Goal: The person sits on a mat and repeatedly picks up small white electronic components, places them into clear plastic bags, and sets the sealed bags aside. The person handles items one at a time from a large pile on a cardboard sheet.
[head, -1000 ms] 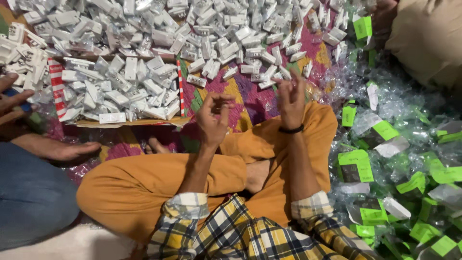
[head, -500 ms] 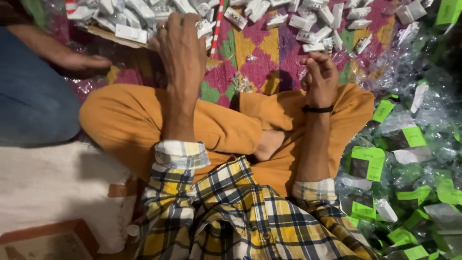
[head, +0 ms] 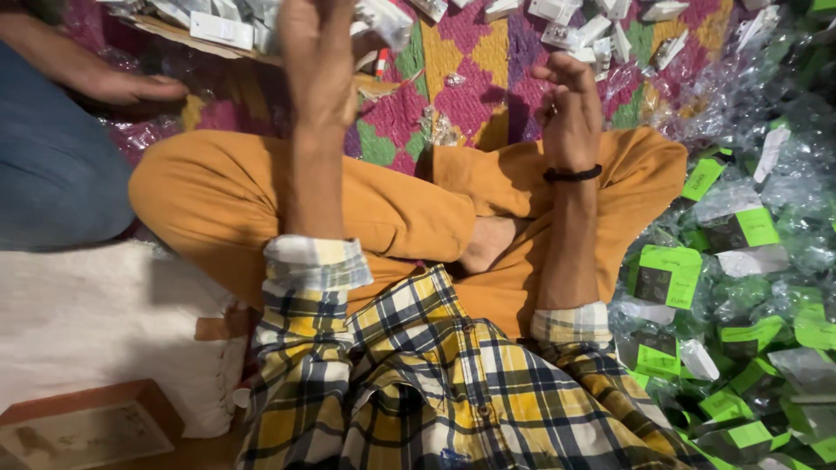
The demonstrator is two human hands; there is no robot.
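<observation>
I sit cross-legged in orange trousers (head: 218, 191) and a yellow plaid shirt. My left hand (head: 318, 61) is stretched forward over my knee toward small white boxes (head: 218, 30) at the top edge. Its fingertips are cut off by the frame, so what it holds is hidden. My right hand (head: 570, 104), with a black band at the wrist, hovers above my right knee with fingers curled in. Nothing shows between them. More white boxes (head: 566, 10) lie just beyond it on a colourful patterned mat (head: 470, 78).
A heap of clear plastic packets with green labels (head: 666, 274) fills the right side. Another person's hand (head: 131, 87) rests on the mat at upper left, beside their blue-clad leg (head: 52, 174). A white sack (head: 104, 322) and a flat brown-edged board (head: 78, 431) lie at lower left.
The view has tipped down toward my lap, so the big pile of white boxes has slid to the top edge. Both hands stay stretched forward, the left one reaching further.
</observation>
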